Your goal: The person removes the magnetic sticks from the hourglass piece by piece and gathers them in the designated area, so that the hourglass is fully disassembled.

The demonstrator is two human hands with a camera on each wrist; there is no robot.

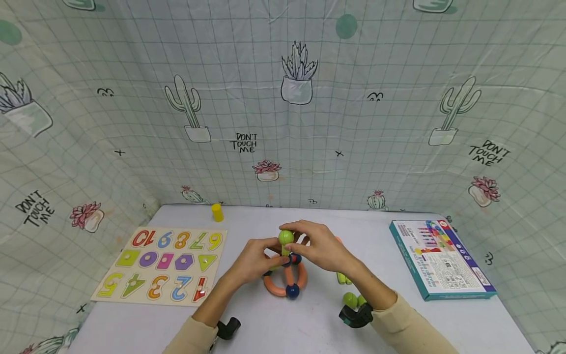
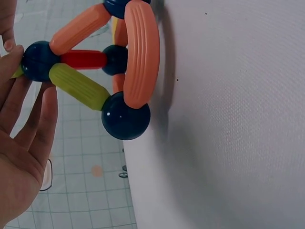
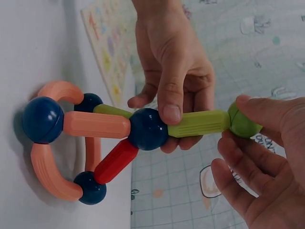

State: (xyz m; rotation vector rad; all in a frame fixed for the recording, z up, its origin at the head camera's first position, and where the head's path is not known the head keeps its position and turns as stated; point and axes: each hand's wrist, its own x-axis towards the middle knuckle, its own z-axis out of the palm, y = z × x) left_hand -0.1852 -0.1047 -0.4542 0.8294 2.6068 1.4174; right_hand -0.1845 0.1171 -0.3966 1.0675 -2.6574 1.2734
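Observation:
A magnetic ball-and-rod structure stands on the table, with a ring of curved orange rods [image 2: 142, 55] and blue balls at its base. Straight orange, red [image 3: 116, 161] and green rods slope up to a top blue ball [image 3: 149, 129]. From that ball rises a light green rod [image 3: 198, 124], capped by a green ball [image 3: 244, 121]. My left hand [image 1: 254, 258] grips the top blue ball where the green rod meets it, its thumb on the joint. The green ball is pinched between thumb and fingers of my right hand [image 1: 325, 246].
A wooden number-and-shape puzzle board [image 1: 161, 265] lies on the left, with a yellow cylinder [image 1: 217, 213] behind it. Loose green balls [image 1: 350, 300] and green rods [image 1: 341, 279] lie by the right forearm, partly hidden. A boxed toy set [image 1: 442, 258] rests at the right.

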